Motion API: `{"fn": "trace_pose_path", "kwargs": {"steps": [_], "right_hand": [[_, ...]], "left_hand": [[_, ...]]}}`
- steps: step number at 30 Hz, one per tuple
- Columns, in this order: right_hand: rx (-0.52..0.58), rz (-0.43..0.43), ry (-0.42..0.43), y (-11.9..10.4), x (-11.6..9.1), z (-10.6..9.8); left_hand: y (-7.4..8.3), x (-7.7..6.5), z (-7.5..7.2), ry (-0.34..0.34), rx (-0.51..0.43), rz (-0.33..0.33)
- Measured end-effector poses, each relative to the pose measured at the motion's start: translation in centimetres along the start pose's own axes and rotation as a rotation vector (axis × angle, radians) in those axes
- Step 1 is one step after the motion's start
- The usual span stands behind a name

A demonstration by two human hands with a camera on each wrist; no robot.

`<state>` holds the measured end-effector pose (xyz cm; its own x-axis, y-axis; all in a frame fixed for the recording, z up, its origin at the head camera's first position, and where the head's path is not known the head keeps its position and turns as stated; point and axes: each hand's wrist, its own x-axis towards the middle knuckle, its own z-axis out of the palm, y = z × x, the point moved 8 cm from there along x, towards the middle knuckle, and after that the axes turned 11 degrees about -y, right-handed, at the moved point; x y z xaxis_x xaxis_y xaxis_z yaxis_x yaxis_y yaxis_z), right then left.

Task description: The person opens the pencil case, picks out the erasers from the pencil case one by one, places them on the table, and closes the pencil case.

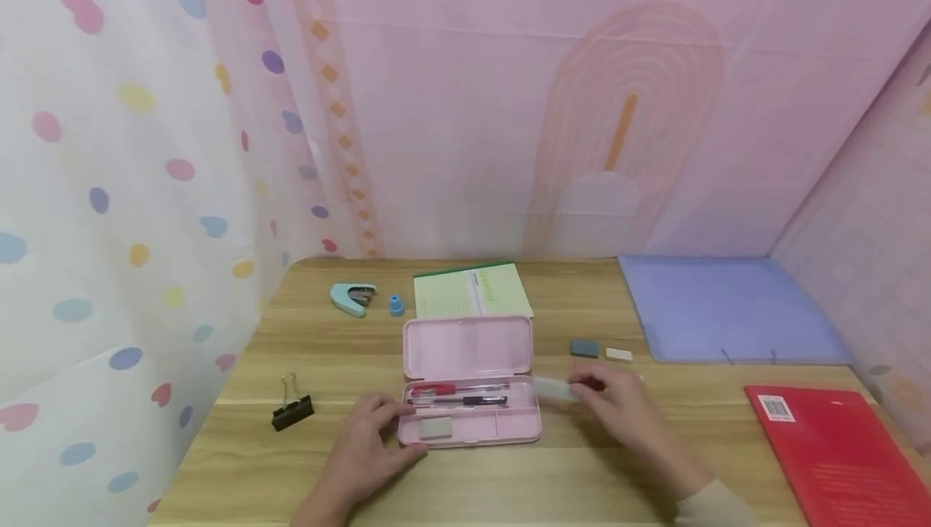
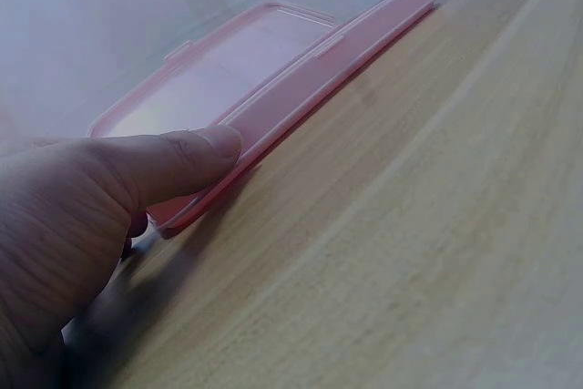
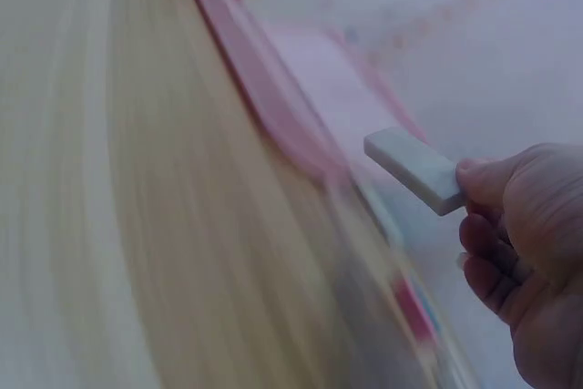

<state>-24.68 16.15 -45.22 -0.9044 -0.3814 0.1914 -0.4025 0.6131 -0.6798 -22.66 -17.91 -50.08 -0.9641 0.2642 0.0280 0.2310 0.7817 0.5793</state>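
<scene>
A pink pencil case (image 1: 520, 427) lies with its lid (image 1: 468, 349) folded back. Inside are a red pen (image 1: 434, 389), a black pen (image 1: 480, 401) and a pale grey eraser (image 1: 436, 427) in the front compartment. My left hand (image 1: 366, 450) grips the case's left end, its thumb (image 2: 196, 159) against the front wall. Just beyond the right end, my right hand (image 1: 618, 402) pinches a white block-shaped eraser (image 3: 414, 168) between thumb and fingers. It looks blurred in the head view, close beside the case's rim.
Behind the case lie a pale green notebook (image 1: 473, 288), a blue stapler (image 1: 352, 298) and a small blue cone-shaped piece (image 1: 396, 305). A black binder clip (image 1: 292, 412) is at left. Rightward are a blue-grey eraser (image 1: 584, 348), a white eraser (image 1: 619, 355), a blue folder (image 1: 727, 309) and a red folder (image 1: 836, 446).
</scene>
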Motion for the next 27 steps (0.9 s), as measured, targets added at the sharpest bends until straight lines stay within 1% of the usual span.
{"fn": "trace_pose_path", "kwargs": {"steps": [2, 5, 8, 11, 15, 17, 21, 27], "right_hand": [[-0.005, 0.042, 0.007, 1.9, -1.0, -1.4], [-0.004, 0.132, -0.022, 4.4, -2.4, -2.5], [-0.013, 0.182, -0.049, 5.9, -3.2, -2.9], [-0.022, 0.191, -0.069, 6.7, -3.5, -2.9], [-0.047, 0.194, -0.102, 7.3, -3.7, -2.4], [-0.065, 0.194, -0.104, 7.3, -3.7, -2.2], [-0.079, 0.195, -0.07, 7.2, -3.7, -2.1], [-0.122, 0.204, -0.036, 6.7, -3.5, -1.8]], "left_hand": [[-0.1, 0.0, -0.1, -0.001, 0.0, 0.001], [-0.2, 0.1, -0.1, -0.004, 0.0, -0.001], [-0.3, 0.1, -0.2, -0.004, 0.001, -0.004], [-0.2, 0.1, 0.0, -0.007, 0.004, -0.002], [-0.2, 0.0, 0.2, -0.006, -0.002, -0.002], [-0.2, -0.1, 0.2, 0.001, 0.0, -0.004], [-0.1, -0.1, 0.0, 0.016, 0.008, 0.004], [-0.2, 0.0, 0.0, 0.012, 0.018, -0.002]]}}
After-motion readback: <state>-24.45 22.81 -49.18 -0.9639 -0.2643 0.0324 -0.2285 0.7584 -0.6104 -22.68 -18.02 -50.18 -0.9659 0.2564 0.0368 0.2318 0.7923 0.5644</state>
